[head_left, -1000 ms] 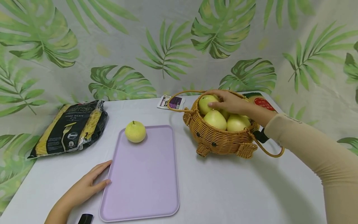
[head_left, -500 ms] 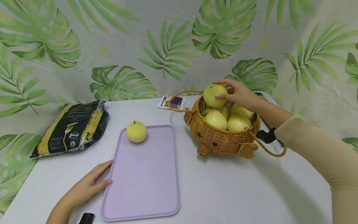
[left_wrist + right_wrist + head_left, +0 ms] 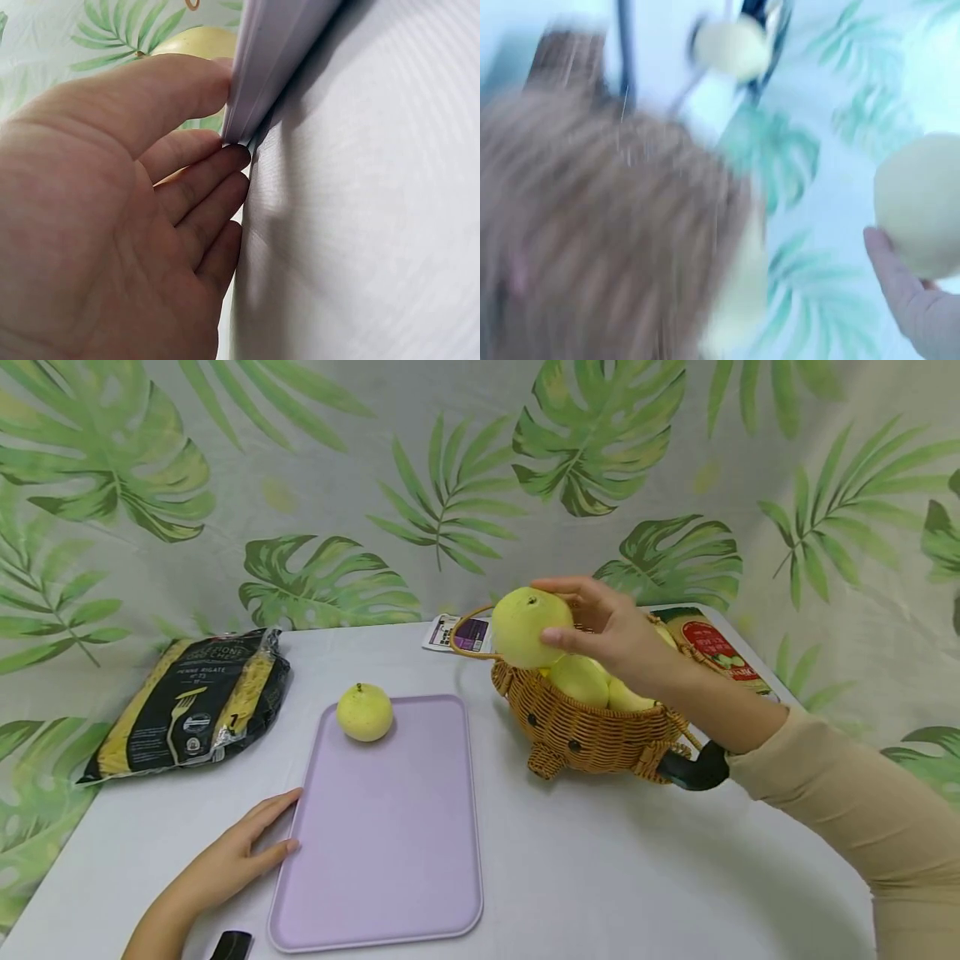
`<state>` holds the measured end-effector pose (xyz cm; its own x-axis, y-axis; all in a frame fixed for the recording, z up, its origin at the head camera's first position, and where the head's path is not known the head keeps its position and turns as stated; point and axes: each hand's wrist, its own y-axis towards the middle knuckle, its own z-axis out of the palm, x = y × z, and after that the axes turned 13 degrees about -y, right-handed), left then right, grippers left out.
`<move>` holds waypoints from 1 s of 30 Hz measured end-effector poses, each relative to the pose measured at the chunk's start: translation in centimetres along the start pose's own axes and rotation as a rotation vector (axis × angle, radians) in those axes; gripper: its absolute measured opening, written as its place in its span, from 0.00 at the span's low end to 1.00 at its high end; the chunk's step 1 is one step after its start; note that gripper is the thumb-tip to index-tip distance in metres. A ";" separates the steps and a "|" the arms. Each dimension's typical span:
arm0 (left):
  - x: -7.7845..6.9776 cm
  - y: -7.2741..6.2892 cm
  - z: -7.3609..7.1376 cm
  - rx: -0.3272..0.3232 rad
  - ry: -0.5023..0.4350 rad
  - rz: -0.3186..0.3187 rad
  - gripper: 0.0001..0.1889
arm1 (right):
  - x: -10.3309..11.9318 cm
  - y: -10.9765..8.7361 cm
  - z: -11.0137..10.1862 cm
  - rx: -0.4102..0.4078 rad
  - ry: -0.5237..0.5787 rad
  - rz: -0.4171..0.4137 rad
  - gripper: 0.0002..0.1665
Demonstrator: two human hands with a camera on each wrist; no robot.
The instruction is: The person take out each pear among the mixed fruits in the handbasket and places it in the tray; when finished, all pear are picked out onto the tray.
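Note:
My right hand [image 3: 611,631] holds a round yellow-green pear [image 3: 525,628] between thumb and fingers, above the left rim of a brown wicker basket [image 3: 592,739] shaped like a pig. More pears [image 3: 579,681] lie inside the basket, partly hidden by the hand and forearm. A second pear [image 3: 364,712] sits at the far left corner of a lilac tray [image 3: 390,835]. My left hand [image 3: 232,860] rests beside the tray, its fingertips touching the left edge. In the left wrist view, the thumb and fingers [image 3: 202,180] lie loosely against the tray's side [image 3: 251,67].
A black-and-yellow bag of penne pasta [image 3: 191,706] lies at the back left. Behind the basket are a small white-and-purple packet [image 3: 471,635] and a green-and-red package [image 3: 708,643]. A leaf-patterned cloth [image 3: 442,485] hangs behind the white table [image 3: 600,877].
My right hand has lifted the pear out of the basket and carried it left toward the tray. The left hand and tray have stayed in place.

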<state>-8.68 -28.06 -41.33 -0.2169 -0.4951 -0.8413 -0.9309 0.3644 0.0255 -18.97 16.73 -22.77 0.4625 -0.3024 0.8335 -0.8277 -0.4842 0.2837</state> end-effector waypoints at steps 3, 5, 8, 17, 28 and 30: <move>0.1 0.0 0.0 0.001 0.003 0.001 0.32 | 0.1 -0.2 2.6 -0.011 0.064 -0.011 0.30; 0.1 0.0 0.0 -0.001 0.008 -0.001 0.32 | 0.1 -0.1 4.4 -0.019 0.124 -0.019 0.30; 0.1 0.0 0.0 -0.005 0.013 0.002 0.32 | -0.3 0.5 7.0 -0.038 0.210 -0.016 0.31; 0.1 0.1 -0.1 -0.010 0.013 0.023 0.32 | -4.2 3.0 13.9 -0.122 0.125 0.119 0.29; 0.3 0.0 0.0 -0.005 0.012 -0.008 0.32 | -9.4 5.4 18.0 -0.208 0.133 0.291 0.30; 0.3 0.0 0.0 -0.007 0.015 -0.008 0.32 | -10.1 5.6 18.3 -0.209 0.123 0.306 0.30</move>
<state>-8.76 -28.17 -41.55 -0.2137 -0.5094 -0.8335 -0.9345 0.3553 0.0224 -22.46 2.08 -38.24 0.1534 -0.2999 0.9415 -0.9743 -0.2051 0.0934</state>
